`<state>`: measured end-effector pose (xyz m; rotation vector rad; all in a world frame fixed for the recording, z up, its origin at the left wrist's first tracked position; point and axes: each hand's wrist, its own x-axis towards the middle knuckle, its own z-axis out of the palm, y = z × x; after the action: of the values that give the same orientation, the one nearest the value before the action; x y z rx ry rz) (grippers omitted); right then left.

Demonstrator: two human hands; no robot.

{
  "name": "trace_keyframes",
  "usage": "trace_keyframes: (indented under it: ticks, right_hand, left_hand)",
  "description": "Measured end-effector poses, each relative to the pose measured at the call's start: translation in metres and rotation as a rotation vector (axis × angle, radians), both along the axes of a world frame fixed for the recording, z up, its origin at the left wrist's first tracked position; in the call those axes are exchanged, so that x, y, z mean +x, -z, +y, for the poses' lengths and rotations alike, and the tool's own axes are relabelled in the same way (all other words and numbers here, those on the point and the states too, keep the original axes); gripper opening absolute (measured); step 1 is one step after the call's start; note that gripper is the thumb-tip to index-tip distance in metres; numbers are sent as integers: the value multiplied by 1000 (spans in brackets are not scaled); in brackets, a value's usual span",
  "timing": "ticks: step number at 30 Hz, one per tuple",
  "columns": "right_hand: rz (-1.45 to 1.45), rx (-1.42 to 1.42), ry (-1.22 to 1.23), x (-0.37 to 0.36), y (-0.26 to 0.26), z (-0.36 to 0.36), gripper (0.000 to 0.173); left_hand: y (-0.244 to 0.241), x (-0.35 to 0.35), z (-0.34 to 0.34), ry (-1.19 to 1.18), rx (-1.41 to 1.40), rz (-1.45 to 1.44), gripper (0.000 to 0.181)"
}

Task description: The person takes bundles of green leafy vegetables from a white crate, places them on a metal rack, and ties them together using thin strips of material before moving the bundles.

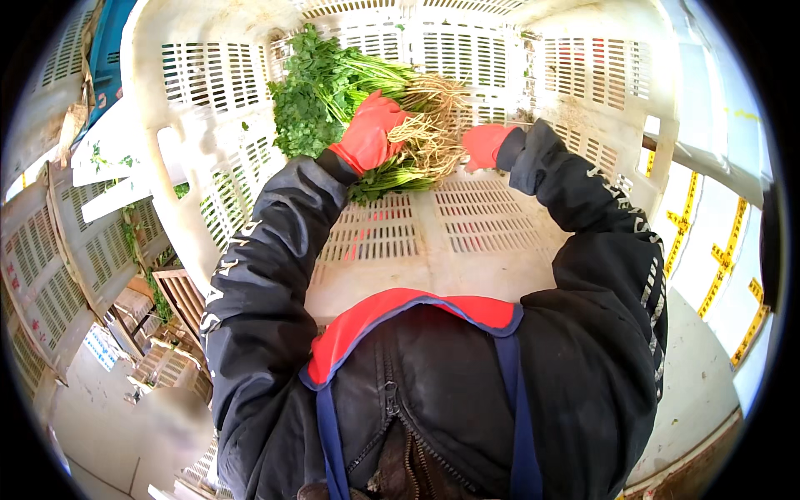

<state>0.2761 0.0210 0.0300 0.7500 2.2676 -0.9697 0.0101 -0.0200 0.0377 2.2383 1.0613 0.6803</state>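
Note:
Bunches of leafy green herbs with stringy tan roots (pixel 437 94) lie in a large white slotted plastic crate (pixel 487 269), leaves to the left and roots to the right. My left hand (pixel 373 132), in a red rubber glove, is closed around part of the stems, with pale roots sticking out beside its fingers. My right hand (pixel 489 147), gloved the same way, is at the right edge of the root ends. Its fingers point down and are partly hidden, so its grip on the roots is unclear.
The crate's tall slotted walls (pixel 584 69) surround both hands. More white crates (pixel 44 275) stand at the left, with a blue crate (pixel 112 56) behind. Green sprigs hang near a brown slatted crate (pixel 178 297). White boxes with yellow tape (pixel 725 256) stand at the right.

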Motion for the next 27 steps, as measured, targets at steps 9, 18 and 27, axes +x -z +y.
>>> trace_keyframes:
  ticks: [9, 18, 27]
  right_hand:
    - [-15, -577, 705, -13, 60, -57, 43]
    - [664, -50, 463, -37, 44, -59, 23]
    - [114, -776, 487, -45, -100, -25, 28]
  left_hand:
    - [-16, 5, -4, 98, -85, 108, 32]
    - [-26, 37, -50, 39, -12, 599, 90]
    - [-3, 40, -49, -16, -92, 251, 45]
